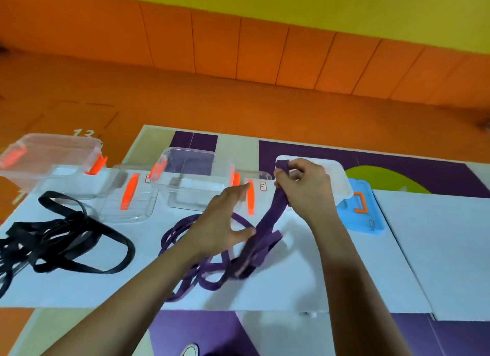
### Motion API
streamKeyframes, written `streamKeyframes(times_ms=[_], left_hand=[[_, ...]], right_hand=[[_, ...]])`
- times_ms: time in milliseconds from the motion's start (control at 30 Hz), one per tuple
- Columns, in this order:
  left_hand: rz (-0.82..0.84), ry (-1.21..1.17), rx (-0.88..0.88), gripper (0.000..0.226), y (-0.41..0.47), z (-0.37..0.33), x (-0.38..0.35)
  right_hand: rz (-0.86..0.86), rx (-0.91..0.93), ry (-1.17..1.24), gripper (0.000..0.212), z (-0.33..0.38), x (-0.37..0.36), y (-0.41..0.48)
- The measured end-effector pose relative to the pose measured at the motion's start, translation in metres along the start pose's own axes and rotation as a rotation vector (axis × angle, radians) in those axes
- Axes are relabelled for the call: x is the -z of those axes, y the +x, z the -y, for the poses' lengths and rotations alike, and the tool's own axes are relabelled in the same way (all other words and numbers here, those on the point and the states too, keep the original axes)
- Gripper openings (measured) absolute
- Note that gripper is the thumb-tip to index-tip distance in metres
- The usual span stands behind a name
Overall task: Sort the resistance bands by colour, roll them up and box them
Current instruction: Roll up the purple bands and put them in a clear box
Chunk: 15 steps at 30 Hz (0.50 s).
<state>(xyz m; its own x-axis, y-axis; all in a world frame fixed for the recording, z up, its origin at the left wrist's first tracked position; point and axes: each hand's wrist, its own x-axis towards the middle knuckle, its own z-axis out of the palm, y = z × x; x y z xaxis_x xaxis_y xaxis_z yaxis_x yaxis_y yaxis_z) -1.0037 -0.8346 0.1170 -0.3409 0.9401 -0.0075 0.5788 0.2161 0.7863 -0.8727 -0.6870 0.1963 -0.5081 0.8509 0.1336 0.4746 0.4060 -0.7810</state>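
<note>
The right hand is raised, its fingers curled tightly round one end of a purple band. The left hand hovers flat with fingers spread wide over the purple pile. Black bands lie at the left. Both piles lie on the white sheet, in front of two clear boxes.

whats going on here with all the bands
A person is sorting resistance bands. The right hand grips one purple band and holds it up above the purple pile, while the left hand is spread open over that pile. The black bands lie in a separate heap on the left. The clear boxes behind look empty.
</note>
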Motion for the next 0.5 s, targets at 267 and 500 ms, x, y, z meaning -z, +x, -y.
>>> streamKeyframes(times_ms=[267,500], left_hand=[[-0.057,-0.337,-0.124,0.012,0.012,-0.056,0.020],[-0.115,-0.252,-0.209,0.013,0.024,-0.082,0.065]], right_hand=[[0.044,-0.101,0.005,0.040,0.030,0.017,0.024],[0.025,0.026,0.233,0.030,0.021,0.006,0.029]])
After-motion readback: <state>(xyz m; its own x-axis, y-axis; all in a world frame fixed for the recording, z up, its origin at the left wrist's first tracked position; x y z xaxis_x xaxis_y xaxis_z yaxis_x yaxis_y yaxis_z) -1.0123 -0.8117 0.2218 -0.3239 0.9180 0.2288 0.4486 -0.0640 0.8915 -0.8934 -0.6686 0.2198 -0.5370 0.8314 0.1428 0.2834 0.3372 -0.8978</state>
